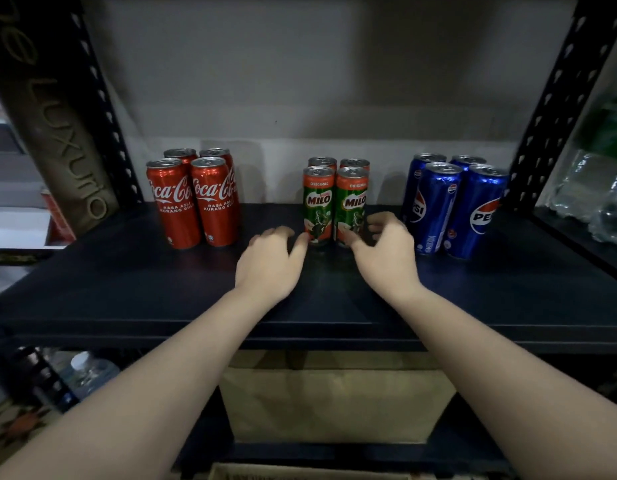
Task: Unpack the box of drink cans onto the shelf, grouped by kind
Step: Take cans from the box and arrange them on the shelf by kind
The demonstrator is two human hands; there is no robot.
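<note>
Three can groups on shelf (127,289), both hands open beside Milo cans (335,202)

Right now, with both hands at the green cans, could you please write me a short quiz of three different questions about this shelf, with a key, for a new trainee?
1. True or false: the red cans stand to the left of the green cans.
2. How many blue cans show on the shelf?
3. Choose one. The left hand and right hand are: A) lifting a red can; B) open, fingertips at the bottoms of the two front green cans; C) resting on the blue cans.

Key: 1 true; 2 four; 3 B.
</note>
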